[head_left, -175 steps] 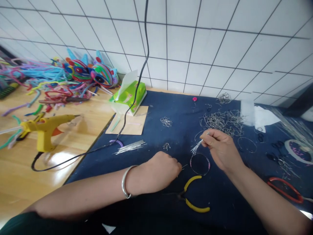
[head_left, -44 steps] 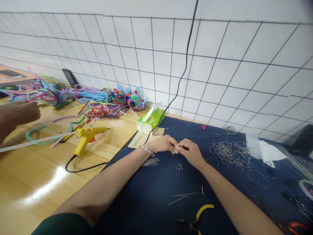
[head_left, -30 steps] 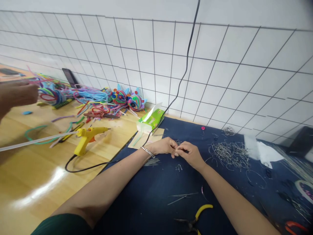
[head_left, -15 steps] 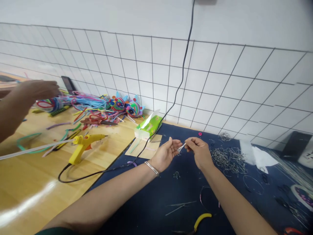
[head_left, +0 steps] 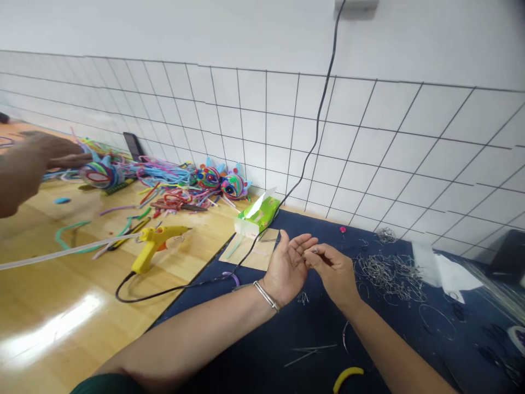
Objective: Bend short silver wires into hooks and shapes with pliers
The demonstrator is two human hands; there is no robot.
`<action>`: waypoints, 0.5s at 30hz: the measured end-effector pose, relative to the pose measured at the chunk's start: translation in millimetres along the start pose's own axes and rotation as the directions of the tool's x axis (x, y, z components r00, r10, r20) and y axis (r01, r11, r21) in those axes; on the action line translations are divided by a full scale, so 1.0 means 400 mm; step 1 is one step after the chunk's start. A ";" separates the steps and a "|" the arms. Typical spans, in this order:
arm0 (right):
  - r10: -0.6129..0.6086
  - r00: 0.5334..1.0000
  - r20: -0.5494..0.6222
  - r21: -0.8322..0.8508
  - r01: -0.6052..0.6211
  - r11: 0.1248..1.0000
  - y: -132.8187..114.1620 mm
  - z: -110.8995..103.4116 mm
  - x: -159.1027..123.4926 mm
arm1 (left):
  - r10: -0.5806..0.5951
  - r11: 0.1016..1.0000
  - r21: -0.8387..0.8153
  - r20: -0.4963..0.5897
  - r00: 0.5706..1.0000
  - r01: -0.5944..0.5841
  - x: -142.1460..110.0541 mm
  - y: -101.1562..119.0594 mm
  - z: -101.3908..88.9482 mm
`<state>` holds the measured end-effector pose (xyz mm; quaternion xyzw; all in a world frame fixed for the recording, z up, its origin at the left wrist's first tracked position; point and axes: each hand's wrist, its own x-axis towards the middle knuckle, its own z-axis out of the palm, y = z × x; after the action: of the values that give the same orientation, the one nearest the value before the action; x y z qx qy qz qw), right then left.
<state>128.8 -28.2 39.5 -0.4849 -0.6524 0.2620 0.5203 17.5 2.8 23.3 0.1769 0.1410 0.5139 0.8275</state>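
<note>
White wall (head_left: 369, 142), ruled with dark lines, rose behind a worktop spread partly with dark blue cloth (head_left: 254, 355), and the person's hands met above that cloth. At the grip, the right hand (head_left: 334, 271) had thumb and fingertips pinched together on what looked like a little bunch of silvery wires (head_left: 315, 250); only a short glint showed, so I could not tell which way the long axis ran. The left hand (head_left: 289, 268) lay palm up, thumb well apart from the fingers, on the left of the pinch. That closeness was the relation to watch, I judged: the wires were in the right hand, and the opened left fingers were right beside it, perhaps touching.

Just below the grip, on the person's side, sat a small cluster of bent wires (head_left: 302, 297). Farther that way, two or more straight wires (head_left: 310, 349) crossed, with a yellow handle (head_left: 348, 377) beyond. Right of the grip spread a wire tangle (head_left: 389, 276). To its left lay a brown card (head_left: 254, 261), a green tissue packet (head_left: 268, 212) behind it; farther left came a yellow glue gun (head_left: 151, 247) and, well apart, a co-worker's hand (head_left: 49, 153).
</note>
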 end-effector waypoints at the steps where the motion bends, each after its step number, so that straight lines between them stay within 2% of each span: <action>1: -0.012 1.000 0.000 -0.013 0.012 1.000 -0.002 0.000 0.000 | -0.002 1.000 -0.006 0.009 1.000 0.002 0.001 0.001 -0.001; 8: -0.083 0.996 0.045 -0.061 0.085 0.994 -0.023 -0.001 0.002 | -0.025 1.000 0.011 -0.006 1.000 0.025 -0.002 0.006 0.003; 15: -0.094 0.994 0.059 -0.073 0.099 0.992 -0.011 -0.004 0.009 | -0.040 0.999 -0.013 -0.006 0.999 0.040 0.004 -0.001 -0.006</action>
<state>128.8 -27.0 45.3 -0.4648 -0.6987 0.2249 0.4952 17.5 4.2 21.0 0.1670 0.1439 0.4988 0.8382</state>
